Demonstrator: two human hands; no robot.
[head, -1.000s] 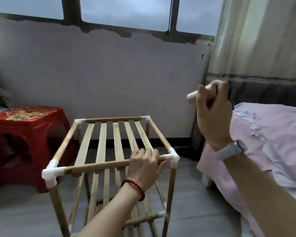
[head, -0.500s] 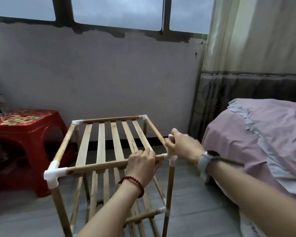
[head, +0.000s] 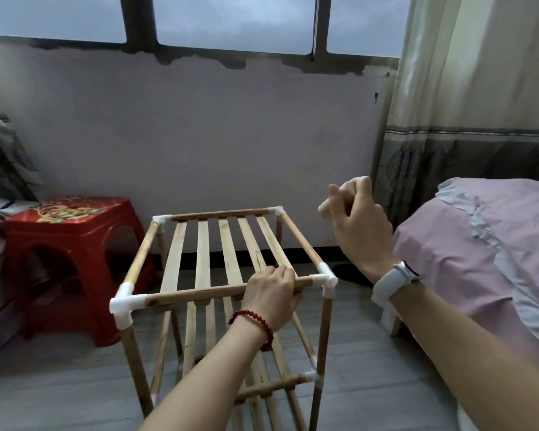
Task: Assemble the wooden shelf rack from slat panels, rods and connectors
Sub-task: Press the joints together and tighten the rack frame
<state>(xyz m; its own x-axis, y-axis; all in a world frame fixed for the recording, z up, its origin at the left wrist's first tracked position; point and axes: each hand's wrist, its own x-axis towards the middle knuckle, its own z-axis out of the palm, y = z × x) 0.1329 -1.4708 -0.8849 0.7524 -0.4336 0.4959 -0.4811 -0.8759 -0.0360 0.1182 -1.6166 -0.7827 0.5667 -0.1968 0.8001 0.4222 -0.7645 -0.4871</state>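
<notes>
The wooden shelf rack [head: 199, 293] stands on the floor in front of me, with a slat panel [head: 224, 253] on top and a lower tier below. White connectors [head: 327, 279] join its rods at the corners. My left hand [head: 273, 293] grips the near top rod close to the right corner. My right hand [head: 360, 228] is raised above and to the right of that corner, curled round a short wooden piece [head: 325, 208] whose pale end sticks out to the left.
A red plastic stool [head: 72, 244] stands left of the rack against the wall. A bed with a pink cover [head: 486, 244] is on the right, a curtain [head: 479, 88] behind it. Grey floor [head: 59, 384] lies around the rack.
My right hand came down onto the near right corner connector half a second ago and has now lifted up again with the wooden piece. My left hand stayed on the rod.
</notes>
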